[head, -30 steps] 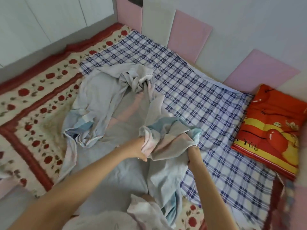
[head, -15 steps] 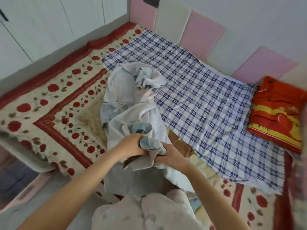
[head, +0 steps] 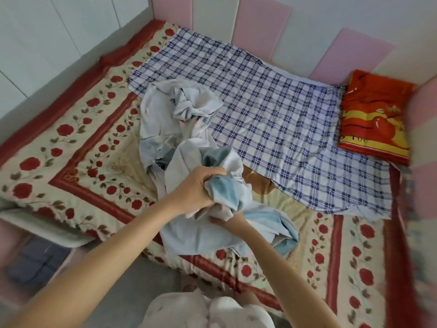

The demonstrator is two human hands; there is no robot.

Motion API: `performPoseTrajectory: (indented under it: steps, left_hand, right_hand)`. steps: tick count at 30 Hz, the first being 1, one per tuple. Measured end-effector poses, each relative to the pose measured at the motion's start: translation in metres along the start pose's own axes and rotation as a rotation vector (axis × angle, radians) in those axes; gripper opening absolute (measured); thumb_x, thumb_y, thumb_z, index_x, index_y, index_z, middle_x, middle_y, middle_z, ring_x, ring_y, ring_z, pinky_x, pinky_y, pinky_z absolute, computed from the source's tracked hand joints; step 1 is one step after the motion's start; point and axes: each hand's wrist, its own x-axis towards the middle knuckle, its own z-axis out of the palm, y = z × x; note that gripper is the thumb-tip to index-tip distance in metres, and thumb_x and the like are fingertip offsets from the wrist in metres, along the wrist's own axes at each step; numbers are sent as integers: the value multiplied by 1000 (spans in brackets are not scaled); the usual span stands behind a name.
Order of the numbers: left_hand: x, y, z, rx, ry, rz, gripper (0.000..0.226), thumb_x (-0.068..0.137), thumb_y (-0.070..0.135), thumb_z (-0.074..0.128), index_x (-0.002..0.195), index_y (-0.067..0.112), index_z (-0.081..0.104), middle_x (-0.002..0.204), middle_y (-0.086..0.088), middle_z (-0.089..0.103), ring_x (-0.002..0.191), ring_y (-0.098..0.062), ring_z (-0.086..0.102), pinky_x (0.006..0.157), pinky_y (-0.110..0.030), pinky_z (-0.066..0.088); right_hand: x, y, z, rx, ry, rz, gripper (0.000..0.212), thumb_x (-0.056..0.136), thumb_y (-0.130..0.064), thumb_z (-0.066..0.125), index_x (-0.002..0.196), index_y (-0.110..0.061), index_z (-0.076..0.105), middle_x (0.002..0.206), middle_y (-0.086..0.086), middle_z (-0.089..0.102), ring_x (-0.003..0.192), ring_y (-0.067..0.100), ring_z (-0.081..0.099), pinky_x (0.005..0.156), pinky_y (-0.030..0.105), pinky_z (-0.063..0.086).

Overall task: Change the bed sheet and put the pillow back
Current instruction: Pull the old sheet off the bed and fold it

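A crumpled pale blue-grey sheet (head: 165,129) lay in a loose heap, its near end gathered into a tight raised bunch. Its far end overlapped the left edge of a blue-and-white checked sheet (head: 272,107), spread flat. An orange-red pillow (head: 376,119) with yellow bands lay flat just beside that sheet's right end.

Pink-and-white padded wall panels (head: 262,22), grey floor (head: 132,287)

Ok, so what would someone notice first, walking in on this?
The crumpled pale sheet in the middle of the bed, bunched in both hands: the left hand grips it from above, the right hand from below. Behind it a checked sheet lies spread over the rose quilt, and a bright red pillow sits in the far right corner.
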Motion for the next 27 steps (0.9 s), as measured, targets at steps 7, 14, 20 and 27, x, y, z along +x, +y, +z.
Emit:
performPoseTrajectory:
  steps: [7,14,20,27]
  left_hand:
    - [89,44,13,56,388,-109,24,82,-2,66,104,9,62,93,-1,62,84,-11,58,73,-12,45]
    - [267,221,96,212,338,268,22,87,-5,55,91,17,54,91,1,57,84,-7,50,64,1,35]
    - [390,279,201,688,140,195,71,83,38,63,142,20,30,147,-12,23,136,-32,24,111,-41,24]
    - [254,125,363,682,-192,143,75,84,43,63,143,16,25,143,-6,23,134,-25,23,110,-41,23]
  right_hand:
    - [-36,38,-107,543,-15,156,42,77,-34,72,109,-10,61,99,9,65,92,26,61,81,37,51]
    - [-130,68,-342,1457,810,-239,15,86,-12,60,101,-10,64,66,0,65,58,10,60,55,20,50]
    - [-211,151,-414,463,1490,-79,28,82,-36,67,89,-10,58,88,9,60,81,27,59,69,33,44]
    - [-149,210,-356,469,936,89,15,87,-17,61,84,-5,51,68,2,52,64,18,53,53,27,40]
